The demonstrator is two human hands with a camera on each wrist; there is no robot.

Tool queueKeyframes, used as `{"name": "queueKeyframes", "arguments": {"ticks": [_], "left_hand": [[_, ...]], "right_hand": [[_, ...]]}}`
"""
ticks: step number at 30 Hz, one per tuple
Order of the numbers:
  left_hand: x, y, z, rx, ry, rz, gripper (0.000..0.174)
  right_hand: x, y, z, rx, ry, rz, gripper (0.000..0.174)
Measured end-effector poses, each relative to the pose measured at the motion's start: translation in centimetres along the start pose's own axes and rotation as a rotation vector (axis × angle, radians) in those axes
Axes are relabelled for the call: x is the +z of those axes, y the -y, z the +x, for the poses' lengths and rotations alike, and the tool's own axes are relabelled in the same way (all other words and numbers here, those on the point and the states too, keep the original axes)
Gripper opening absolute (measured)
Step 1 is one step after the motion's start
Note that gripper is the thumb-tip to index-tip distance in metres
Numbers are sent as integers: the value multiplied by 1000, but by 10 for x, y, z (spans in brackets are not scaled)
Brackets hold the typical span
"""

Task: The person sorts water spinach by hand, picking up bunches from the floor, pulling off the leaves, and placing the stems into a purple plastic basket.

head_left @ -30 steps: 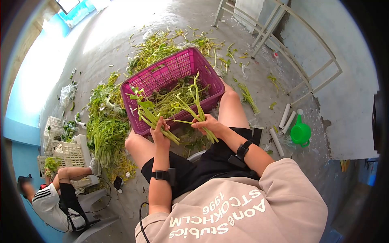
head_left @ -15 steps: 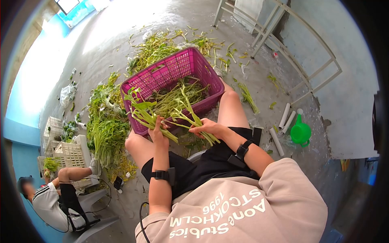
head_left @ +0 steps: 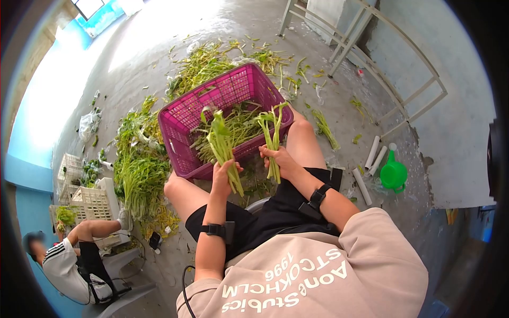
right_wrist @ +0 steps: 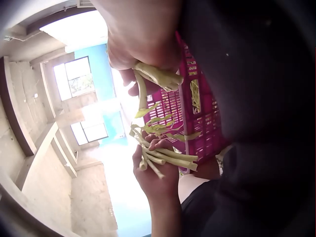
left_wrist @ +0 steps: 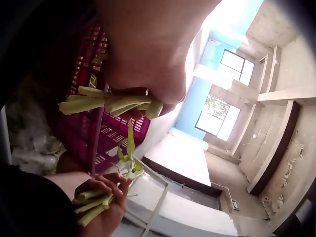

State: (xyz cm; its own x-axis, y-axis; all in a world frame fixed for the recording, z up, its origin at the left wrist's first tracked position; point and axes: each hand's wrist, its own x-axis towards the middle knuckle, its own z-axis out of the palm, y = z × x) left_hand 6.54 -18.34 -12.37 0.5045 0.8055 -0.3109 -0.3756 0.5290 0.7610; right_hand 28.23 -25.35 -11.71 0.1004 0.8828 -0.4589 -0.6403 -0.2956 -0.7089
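The person seated here has the left hand (head_left: 222,179) curled round a bunch of green stems (head_left: 219,142), leafy tops beyond the fingers, bare ends toward the body. The right hand (head_left: 283,160) grips a second bunch (head_left: 271,135) likewise, beside the near rim of a pink crate (head_left: 183,108).

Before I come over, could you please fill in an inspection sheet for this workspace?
Surface: grey floor, strewn with green plant scraps.
Job's things: magenta plastic lattice basket, holding green stalks.
Clutter: yellow-green leafy heap beside the basket; green plastic vessel and white tubes at right.
Grippers: left hand grips a pale green stalk bunch; right hand grips another bunch.
Cables: thin black cable beside the beige left sleeve.
Surroundings: grey metal frame by the pale wall; seated person at left.
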Motion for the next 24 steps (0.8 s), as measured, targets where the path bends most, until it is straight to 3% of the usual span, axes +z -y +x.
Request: {"name": "queueKeyframes", "arguments": {"ticks": [6,8,16,18,19,21,24], "left_hand": [[19,14,-4,-12,68,218,34],[20,18,-3,24,111,436,29],[29,15,-10,-4,155,406,23],[33,11,-11,-12,-42,284,22],[26,12,-7,-11,-44,281,22],[6,19,6,229,-144,175,22],[-4,6,8,259,-263,4,18]], "right_hand": [[8,-11,5,-58,89,8,21],[10,-13,5,-67,81,20,19],[8,-11,2,-63,112,-86,21],[10,-9,1,-72,69,-97,21],[11,-9,1,-71,70,-100,21],[8,-4,-2,-33,116,-23,20],[10,1,-8,7,183,-6,18]]}}
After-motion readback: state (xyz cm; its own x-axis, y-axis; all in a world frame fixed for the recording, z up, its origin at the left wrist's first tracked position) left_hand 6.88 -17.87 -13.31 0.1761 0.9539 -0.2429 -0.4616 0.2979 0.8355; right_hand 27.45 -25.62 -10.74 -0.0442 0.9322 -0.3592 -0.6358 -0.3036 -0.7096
